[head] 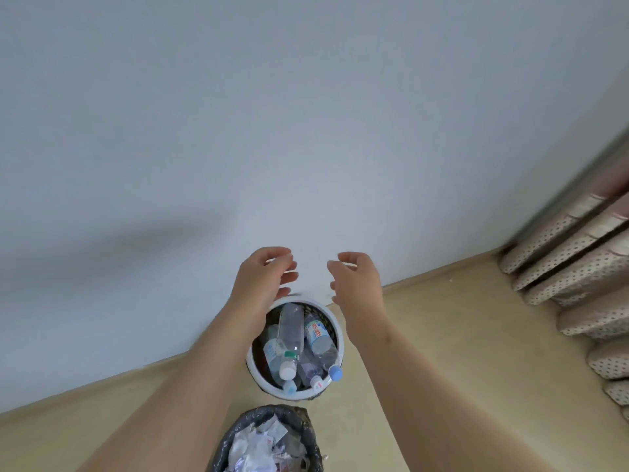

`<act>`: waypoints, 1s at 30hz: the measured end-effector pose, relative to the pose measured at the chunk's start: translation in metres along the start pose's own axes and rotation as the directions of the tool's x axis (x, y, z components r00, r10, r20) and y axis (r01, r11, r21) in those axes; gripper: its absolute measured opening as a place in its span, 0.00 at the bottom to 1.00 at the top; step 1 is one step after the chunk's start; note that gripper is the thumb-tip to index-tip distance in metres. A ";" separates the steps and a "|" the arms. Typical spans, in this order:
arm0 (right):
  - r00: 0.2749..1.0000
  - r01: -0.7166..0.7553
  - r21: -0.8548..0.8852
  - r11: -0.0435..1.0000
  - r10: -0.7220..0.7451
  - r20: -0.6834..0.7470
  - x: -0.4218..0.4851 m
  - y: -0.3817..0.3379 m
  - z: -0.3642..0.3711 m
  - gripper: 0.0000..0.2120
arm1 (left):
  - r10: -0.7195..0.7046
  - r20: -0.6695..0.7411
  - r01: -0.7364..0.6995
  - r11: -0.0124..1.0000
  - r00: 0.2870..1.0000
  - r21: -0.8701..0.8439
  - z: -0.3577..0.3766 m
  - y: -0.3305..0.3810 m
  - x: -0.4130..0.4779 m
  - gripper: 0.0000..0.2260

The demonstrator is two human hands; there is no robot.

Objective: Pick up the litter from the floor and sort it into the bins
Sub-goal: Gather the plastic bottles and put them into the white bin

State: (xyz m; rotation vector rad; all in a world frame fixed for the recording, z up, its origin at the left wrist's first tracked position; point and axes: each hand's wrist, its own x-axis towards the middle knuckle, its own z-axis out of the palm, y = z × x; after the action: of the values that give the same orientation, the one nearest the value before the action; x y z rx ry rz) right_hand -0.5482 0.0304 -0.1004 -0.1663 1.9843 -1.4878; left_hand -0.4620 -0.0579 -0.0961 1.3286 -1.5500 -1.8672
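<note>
1. Both hands are empty. The left hand (263, 277) and the right hand (357, 281) hang side by side with a small gap between them, palms turned toward each other, fingers loosely curled and spread, gripping nothing.
2. Both bare forearms reach in from the 6 o'clock edge of the view, and the hands hover over the far rim of a white-rimmed bin (339, 338), just below the centre of the view.
3. The white-rimmed bin stands on the floor (459, 352) close to the wall (306, 131) and holds several plastic bottles.
4. A clear bottle (291, 325) with a white cap lies across the middle of the bin, neck pointing toward 6 o'clock.
5. A labelled bottle (320, 335) with a blue cap lies beside the clear one at its 3 o'clock side, the cap resting at the near rim.
6. More bottles lie underneath; how many cannot be told.
7. A dark bin (258, 412) sits at 6 o'clock from the white-rimmed one, just beside it, and is heaped with crumpled paper (252, 447).
8. Folds of dotted pale curtain (571, 260) reach the floor at 3 o'clock in the view.
</note>
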 end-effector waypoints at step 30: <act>0.297 0.267 0.138 0.954 -0.218 0.930 -0.648 -0.086 0.427 0.02 | 0.165 -0.921 -0.452 0.892 0.354 -0.014 -0.603 0.023 -0.530 0.04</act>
State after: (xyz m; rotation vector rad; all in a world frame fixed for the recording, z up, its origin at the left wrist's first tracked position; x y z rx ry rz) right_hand 0.1754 -0.0493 0.1817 -1.1482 0.9854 -1.0454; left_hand 0.2900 0.0065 0.1786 1.3906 -0.7951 -0.7400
